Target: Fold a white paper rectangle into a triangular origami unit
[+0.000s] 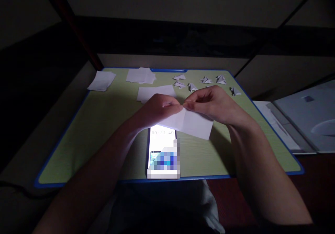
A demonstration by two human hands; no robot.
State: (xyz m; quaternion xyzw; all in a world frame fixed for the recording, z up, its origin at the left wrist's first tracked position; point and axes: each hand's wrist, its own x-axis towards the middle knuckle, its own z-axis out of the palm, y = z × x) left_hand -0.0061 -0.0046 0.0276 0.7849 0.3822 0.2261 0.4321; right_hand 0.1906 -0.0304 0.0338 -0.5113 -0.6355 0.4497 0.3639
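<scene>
My left hand (pixel 157 110) and my right hand (pixel 211 103) meet over the middle of a small green table with a blue rim (pixel 86 122). Both pinch the upper edge of a white paper sheet (pixel 192 124) that shows a fold crease and hangs a little above the tabletop. Under the paper's left part lies a lit phone (pixel 162 153), its screen facing up near the table's front edge.
Flat white sheets lie at the back: one stack (pixel 102 80) at the left corner, another (pixel 140 75) beside it, a third (pixel 154 91) behind my hands. Several small folded paper pieces (pixel 206 80) sit at the back right. An open laptop-like grey object (pixel 306 119) lies to the right.
</scene>
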